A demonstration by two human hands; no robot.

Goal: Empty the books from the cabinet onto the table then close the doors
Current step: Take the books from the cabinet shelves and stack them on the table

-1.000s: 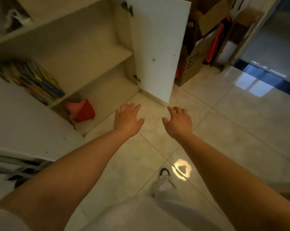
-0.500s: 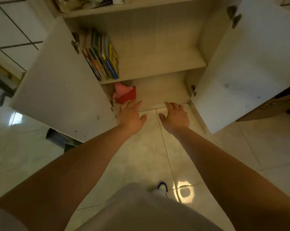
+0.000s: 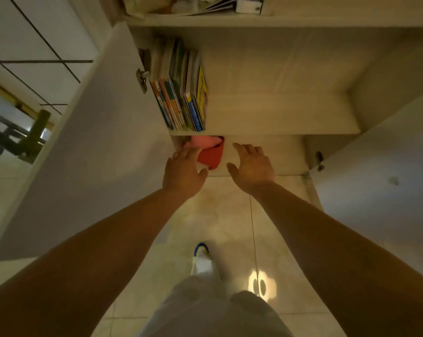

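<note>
The cabinet (image 3: 278, 76) stands w/ both doors wide open: the left door (image 3: 89, 154) swings out to the left, the right door (image 3: 385, 190) to the right. The books (image 3: 181, 93) stand upright in a tight row on the middle shelf (image 3: 278, 120), at its left end, just beside the left door's hinge (image 3: 142, 79). The rest of that shelf is bare wood. On the bottom shelf, right under the books, sits a red thing (image 3: 211, 155) w/ a pink thing (image 3: 203, 141) on top of it; what they are can't be told. The person's left hand (image 3: 183, 172) reaches low toward the bottom shelf, fingers spread apart & loose, holding nothing, fingertips in front of the red thing; whether they touch it can't be told. The right hand (image 3: 251, 167) is beside it, also spread & holding nothing, out in front of the bottom shelf. More papers lie up on the top shelf (image 3: 254, 20). Below is a shiny tile floor (image 3: 225, 215), a white shoe (image 3: 202, 261) & pale trousers (image 3: 215, 310).
</note>
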